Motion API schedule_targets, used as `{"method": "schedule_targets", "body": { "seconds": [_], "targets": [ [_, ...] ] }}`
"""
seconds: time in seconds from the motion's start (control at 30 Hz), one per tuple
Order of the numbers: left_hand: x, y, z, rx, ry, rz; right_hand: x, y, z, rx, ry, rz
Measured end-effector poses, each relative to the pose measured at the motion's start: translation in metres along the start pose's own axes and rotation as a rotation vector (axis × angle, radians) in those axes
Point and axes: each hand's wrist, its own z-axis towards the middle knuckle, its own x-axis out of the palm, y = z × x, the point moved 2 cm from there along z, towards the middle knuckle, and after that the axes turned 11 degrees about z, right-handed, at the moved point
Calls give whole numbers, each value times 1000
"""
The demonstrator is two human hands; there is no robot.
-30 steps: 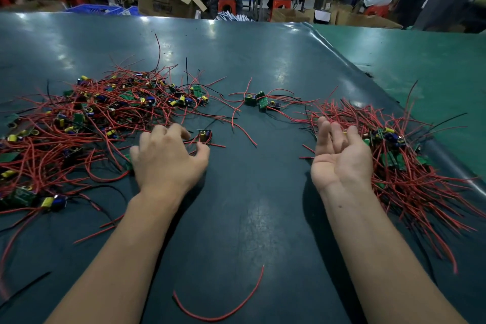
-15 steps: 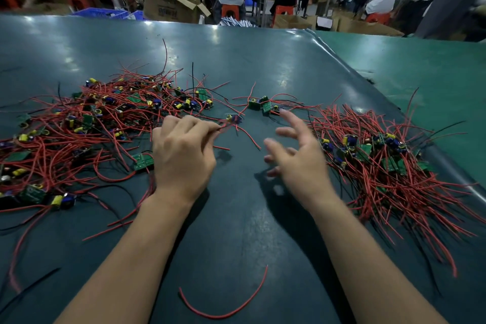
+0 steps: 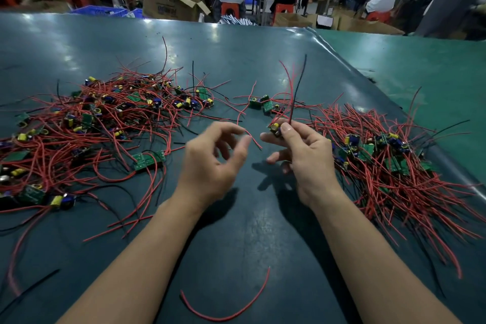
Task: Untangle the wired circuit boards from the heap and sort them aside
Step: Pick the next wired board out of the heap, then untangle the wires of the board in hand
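Circuit boards with red and black leads are spread in a large heap on the left of the dark counter; a sorted pile lies on the right. One board is pinched between the thumb and fingers of the right hand, its two wires standing upright. The left hand is held just beside it, fingers loosely curled and apparently holding nothing, though motion blur obscures the tips. A few boards lie between the heaps, and a loose red wire lies near the forearms
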Motion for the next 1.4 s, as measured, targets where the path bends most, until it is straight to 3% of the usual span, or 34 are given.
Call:
{"method": "schedule_targets", "body": {
  "seconds": [0.1, 0.23, 0.43, 0.5, 0.73, 1.07, 1.23, 1.4],
  "targets": [
    [10, 4, -2, -63, 205, -49, 7, -2, -7, -82, 115, -135],
    [10, 10, 1, -150, 246, -150, 8, -8, -9, -145, 193, -391],
    [8, 9, 1, -159, 333, -250, 5, -8, -7, -118, 265, -491],
    [8, 8, 1, -178, 312, -251, 6, -8, -7, -56, 253, -430],
    [11, 6, 5, -323, 229, -493, 11, -5, -9, 287, 81, 161],
    [14, 2, 1, -197, 286, -291, 8, -7, -8, 240, 36, 41],
    [13, 0, 1, -240, 212, -300, 6, -7, -3, 131, -58, -17],
    [10, -4, 2, -262, 231, -351, -4, -2, 4, 84, -166, 77]
  ]
}}
